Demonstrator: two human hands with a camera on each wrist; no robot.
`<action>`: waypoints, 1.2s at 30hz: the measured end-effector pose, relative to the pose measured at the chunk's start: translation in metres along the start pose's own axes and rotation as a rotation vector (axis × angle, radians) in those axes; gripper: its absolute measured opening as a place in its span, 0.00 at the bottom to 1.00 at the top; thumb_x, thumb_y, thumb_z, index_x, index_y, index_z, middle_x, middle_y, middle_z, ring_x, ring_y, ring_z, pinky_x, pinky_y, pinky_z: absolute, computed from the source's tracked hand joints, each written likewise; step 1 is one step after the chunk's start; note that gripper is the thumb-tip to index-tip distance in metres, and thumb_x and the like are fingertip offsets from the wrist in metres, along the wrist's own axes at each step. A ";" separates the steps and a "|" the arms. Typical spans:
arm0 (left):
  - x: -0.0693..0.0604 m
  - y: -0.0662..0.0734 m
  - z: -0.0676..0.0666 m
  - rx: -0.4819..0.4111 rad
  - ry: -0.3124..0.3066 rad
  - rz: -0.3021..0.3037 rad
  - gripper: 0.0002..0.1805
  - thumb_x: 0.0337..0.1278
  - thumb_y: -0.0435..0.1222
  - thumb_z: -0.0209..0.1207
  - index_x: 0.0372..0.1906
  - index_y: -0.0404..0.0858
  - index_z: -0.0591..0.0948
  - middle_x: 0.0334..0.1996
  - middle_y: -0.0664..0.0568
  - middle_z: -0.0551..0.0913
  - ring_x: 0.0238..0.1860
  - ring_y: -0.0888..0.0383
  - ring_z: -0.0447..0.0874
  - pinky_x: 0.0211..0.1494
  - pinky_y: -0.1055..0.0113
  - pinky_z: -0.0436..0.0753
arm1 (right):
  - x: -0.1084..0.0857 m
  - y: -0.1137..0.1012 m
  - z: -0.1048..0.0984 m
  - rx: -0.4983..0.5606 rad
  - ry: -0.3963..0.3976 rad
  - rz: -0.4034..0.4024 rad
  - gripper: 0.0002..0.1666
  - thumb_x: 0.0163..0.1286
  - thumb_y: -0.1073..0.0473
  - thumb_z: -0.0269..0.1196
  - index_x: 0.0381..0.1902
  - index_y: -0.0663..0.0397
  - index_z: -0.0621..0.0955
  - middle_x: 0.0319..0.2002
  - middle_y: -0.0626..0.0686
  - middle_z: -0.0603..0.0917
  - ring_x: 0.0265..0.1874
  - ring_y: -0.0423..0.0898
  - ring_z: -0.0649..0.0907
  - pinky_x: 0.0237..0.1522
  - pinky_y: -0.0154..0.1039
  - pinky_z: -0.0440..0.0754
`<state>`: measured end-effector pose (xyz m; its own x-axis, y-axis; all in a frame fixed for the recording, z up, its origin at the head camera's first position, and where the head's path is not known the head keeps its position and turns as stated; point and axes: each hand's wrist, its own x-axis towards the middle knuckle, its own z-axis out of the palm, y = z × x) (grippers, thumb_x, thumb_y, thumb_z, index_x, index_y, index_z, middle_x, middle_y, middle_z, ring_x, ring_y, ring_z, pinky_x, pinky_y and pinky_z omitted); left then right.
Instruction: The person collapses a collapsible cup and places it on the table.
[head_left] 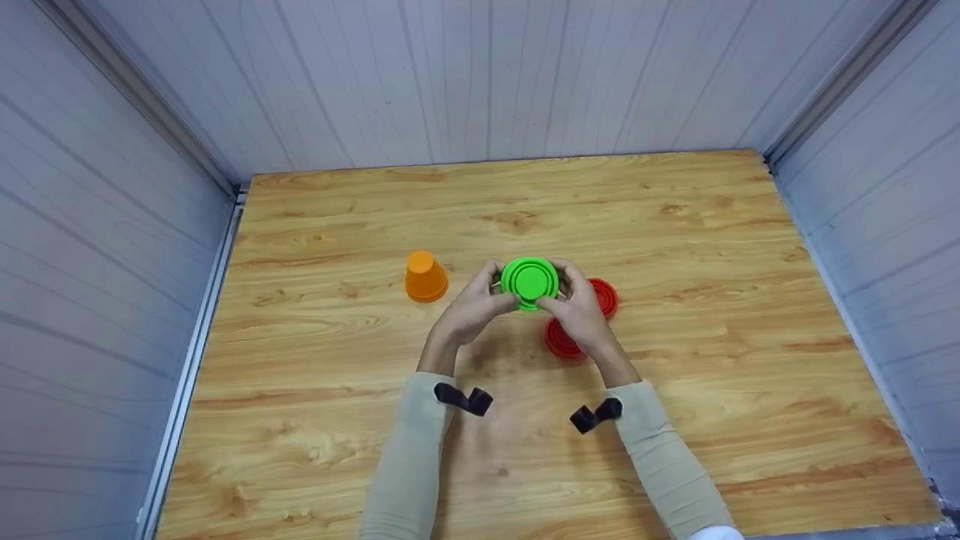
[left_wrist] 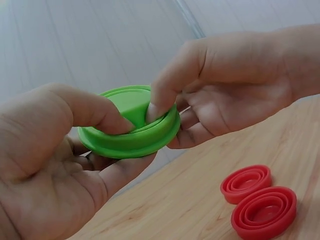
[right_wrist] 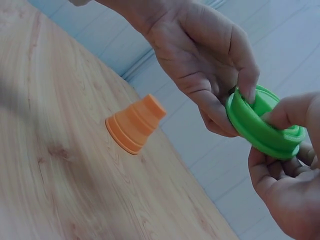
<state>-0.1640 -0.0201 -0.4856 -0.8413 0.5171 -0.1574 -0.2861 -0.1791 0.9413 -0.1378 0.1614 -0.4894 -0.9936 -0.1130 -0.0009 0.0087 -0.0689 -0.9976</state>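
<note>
A green collapsible cup (head_left: 531, 279), mostly flattened into rings, is held above the table between both hands. My left hand (head_left: 474, 305) grips its left side, the thumb pressing on the rings and the fingers beneath. From the other side my right hand (head_left: 581, 311) pinches it the same way, its thumb (left_wrist: 159, 102) pushed in beside the raised centre. Two flattened red collapsible cups (left_wrist: 264, 212) lie on the table below my right hand, partly hidden by it in the head view. To the left an orange collapsible cup (right_wrist: 135, 124) stands extended, narrow end up.
The wood-grain table (head_left: 337, 420) is bounded by pale panelled walls (head_left: 450, 82) at the back and both sides. Each sleeved forearm wears a black wrist mount (head_left: 463, 399).
</note>
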 end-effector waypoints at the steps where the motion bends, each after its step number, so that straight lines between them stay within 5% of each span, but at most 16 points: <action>1: 0.000 0.000 -0.001 0.002 -0.004 -0.001 0.17 0.55 0.22 0.52 0.49 0.34 0.64 0.47 0.45 0.70 0.46 0.57 0.77 0.53 0.62 0.80 | 0.000 0.000 -0.001 0.003 -0.006 0.002 0.33 0.57 0.78 0.60 0.61 0.66 0.67 0.56 0.59 0.74 0.54 0.47 0.75 0.54 0.32 0.78; 6: -0.003 0.000 -0.002 0.016 -0.016 0.006 0.15 0.56 0.24 0.54 0.47 0.34 0.66 0.43 0.48 0.73 0.44 0.57 0.77 0.58 0.54 0.77 | -0.001 0.000 -0.007 0.059 -0.067 0.005 0.33 0.58 0.79 0.57 0.62 0.66 0.66 0.57 0.59 0.73 0.57 0.48 0.73 0.55 0.33 0.77; 17: -0.004 0.000 -0.008 -0.017 -0.006 0.014 0.17 0.59 0.24 0.55 0.50 0.34 0.65 0.45 0.48 0.74 0.44 0.57 0.80 0.56 0.58 0.80 | -0.005 -0.002 -0.023 0.267 -0.230 0.057 0.34 0.63 0.76 0.56 0.66 0.70 0.60 0.59 0.55 0.71 0.58 0.46 0.73 0.55 0.34 0.78; 24: -0.005 0.003 -0.015 -0.001 -0.002 0.038 0.17 0.61 0.27 0.57 0.53 0.32 0.67 0.48 0.45 0.72 0.47 0.55 0.79 0.56 0.59 0.82 | -0.005 -0.001 -0.026 0.246 -0.178 0.030 0.27 0.68 0.68 0.59 0.63 0.71 0.66 0.53 0.55 0.77 0.52 0.45 0.78 0.53 0.36 0.80; 32: -0.006 0.004 -0.020 0.041 0.041 0.053 0.16 0.62 0.30 0.58 0.53 0.31 0.72 0.47 0.44 0.74 0.47 0.54 0.78 0.58 0.52 0.79 | -0.002 0.002 -0.029 0.064 -0.065 0.012 0.24 0.65 0.68 0.62 0.58 0.71 0.73 0.46 0.52 0.81 0.47 0.44 0.80 0.50 0.36 0.82; 36: -0.004 0.003 -0.021 0.062 0.067 0.061 0.17 0.61 0.30 0.59 0.54 0.31 0.74 0.45 0.45 0.74 0.45 0.55 0.77 0.58 0.49 0.79 | -0.002 0.001 -0.029 0.052 -0.041 0.021 0.24 0.64 0.68 0.63 0.57 0.70 0.74 0.45 0.53 0.82 0.45 0.44 0.81 0.47 0.36 0.83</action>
<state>-0.1705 -0.0400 -0.4886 -0.8855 0.4496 -0.1170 -0.2063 -0.1549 0.9661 -0.1393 0.1899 -0.4921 -0.9878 -0.1550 -0.0179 0.0365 -0.1178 -0.9924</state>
